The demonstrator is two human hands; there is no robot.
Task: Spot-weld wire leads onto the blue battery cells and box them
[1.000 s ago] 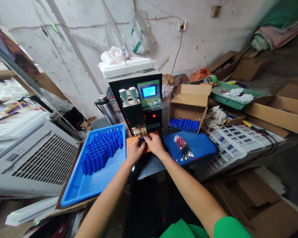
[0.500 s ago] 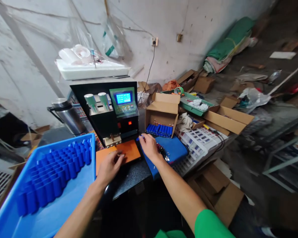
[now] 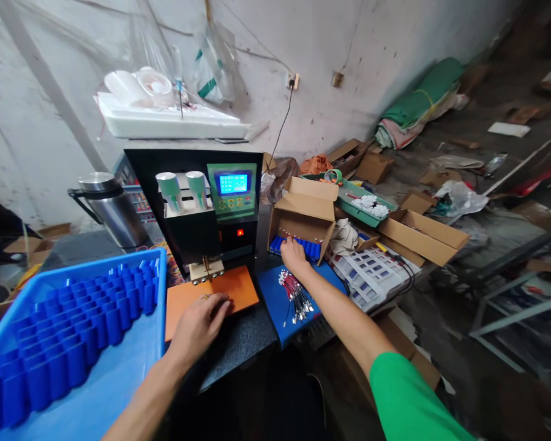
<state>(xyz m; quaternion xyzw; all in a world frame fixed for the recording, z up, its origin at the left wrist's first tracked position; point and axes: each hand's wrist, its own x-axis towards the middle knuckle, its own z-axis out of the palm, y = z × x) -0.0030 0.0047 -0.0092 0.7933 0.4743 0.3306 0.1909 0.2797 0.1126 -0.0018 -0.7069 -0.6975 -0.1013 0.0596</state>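
- Forearms (image 3: 346,309) reach up from the bottom of the frame, the right one in a green sleeve (image 3: 406,395).
- At lower left, a blue tray (image 3: 163,291) holds rows of upright blue tubes (image 3: 73,355).
- Left of centre, the left hand (image 3: 199,321) rests on an orange plate (image 3: 242,285), fingers loosely curled, thumb apart, gripping nothing that shows.
- Just right of centre, red and black wire leads (image 3: 294,295) lie bunched on a blue pad (image 3: 275,309).
- Beyond them, the right hand (image 3: 294,254) dips into a cardboard box (image 3: 303,217); whether its fingers pinch anything, I cannot tell.
- Inside that box, blue cylinders (image 3: 313,250) lie side by side, directly under and beside the right fingertips. They seem to lie flat, long axes running front to back. The right hand is clearly nearer; the left is well apart, lower and leftward.
- Behind the plate stands a black machine (image 3: 188,236) with a lit screen (image 3: 234,183).
- Farther back, at right, sits a green tray (image 3: 353,211).
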